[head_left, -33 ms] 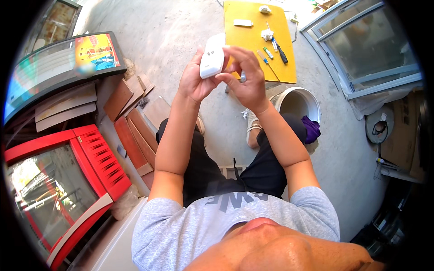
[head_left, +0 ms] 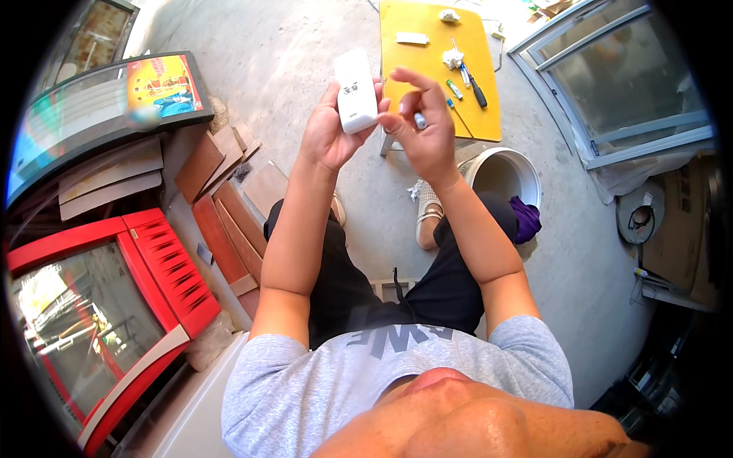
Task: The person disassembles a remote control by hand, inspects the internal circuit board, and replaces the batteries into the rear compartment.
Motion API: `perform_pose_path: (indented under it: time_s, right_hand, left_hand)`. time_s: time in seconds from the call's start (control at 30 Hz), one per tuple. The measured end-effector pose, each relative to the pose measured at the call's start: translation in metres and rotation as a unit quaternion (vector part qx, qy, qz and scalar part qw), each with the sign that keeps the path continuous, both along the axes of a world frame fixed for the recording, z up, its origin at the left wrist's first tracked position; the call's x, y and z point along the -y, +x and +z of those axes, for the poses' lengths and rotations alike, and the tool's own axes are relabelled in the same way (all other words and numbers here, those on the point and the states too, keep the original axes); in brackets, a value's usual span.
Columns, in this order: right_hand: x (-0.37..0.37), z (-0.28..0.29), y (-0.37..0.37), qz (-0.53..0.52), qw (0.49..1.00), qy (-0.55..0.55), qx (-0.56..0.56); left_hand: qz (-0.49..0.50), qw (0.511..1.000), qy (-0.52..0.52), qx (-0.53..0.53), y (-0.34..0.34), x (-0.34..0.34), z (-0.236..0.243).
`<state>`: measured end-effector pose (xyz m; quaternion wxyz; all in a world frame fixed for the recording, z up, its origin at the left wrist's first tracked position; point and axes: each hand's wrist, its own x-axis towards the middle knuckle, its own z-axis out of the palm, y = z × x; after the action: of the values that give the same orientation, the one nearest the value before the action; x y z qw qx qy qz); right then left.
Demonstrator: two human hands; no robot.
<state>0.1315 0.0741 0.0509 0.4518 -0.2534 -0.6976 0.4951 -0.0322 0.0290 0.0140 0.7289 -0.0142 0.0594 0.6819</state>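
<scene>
My left hand point(head_left: 327, 137) holds a long white plastic case point(head_left: 356, 91) with rounded ends, fingers around its underside and far edge. Small dark and metallic details show in the middle of its upward face; what they are is too small to tell. Just to the right, my right hand point(head_left: 427, 137) has its index finger and thumb apart, its thumb tip close to the case's near right edge. A small pale blue and silver cylinder point(head_left: 420, 120), resembling a battery, is tucked in its curled fingers.
Ahead, a yellow table point(head_left: 405, 76) bears a white flat piece point(head_left: 412, 37), crumpled tissue point(head_left: 453, 58), a black-handled screwdriver point(head_left: 478, 95) and a green-white cylinder point(head_left: 454, 89). A white bucket point(head_left: 534, 172) with purple cloth point(head_left: 526, 219) stands right; wooden boards point(head_left: 229, 237) and a red cabinet point(head_left: 172, 275) lie left.
The white case has turned so its far end points further left and its face shows more. My right hand's fingers have drawn away from it, slightly to the right.
</scene>
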Motion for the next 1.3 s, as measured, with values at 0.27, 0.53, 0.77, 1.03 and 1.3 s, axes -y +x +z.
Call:
perform_pose_path:
  time_s: [0.27, 0.53, 0.77, 1.03, 1.3]
  right_hand:
    - [-0.025, -0.013, 0.007, 0.144, 0.798, -0.513, -0.28]
    - [-0.025, -0.012, 0.005, 0.14, 0.8, -0.524, -0.256]
    - [-0.022, -0.018, 0.006, 0.148, 0.821, -0.501, -0.23]
    - [-0.026, -0.031, 0.015, 0.184, 0.853, -0.417, -0.254]
    - [-0.016, -0.001, 0.004, 0.048, 0.963, -0.253, -0.083]
  left_hand:
    - [0.059, 0.995, 0.067, -0.041, -0.009, 0.004, 0.008]
    - [0.105, 0.976, -0.011, -0.19, 0.002, 0.006, 0.021]
    - [0.111, 0.966, -0.056, -0.229, 0.008, 0.002, 0.022]
    - [0.089, 0.976, -0.021, -0.199, 0.01, 0.0, 0.017]
    - [0.103, 0.966, -0.031, -0.236, 0.009, 0.001, 0.016]
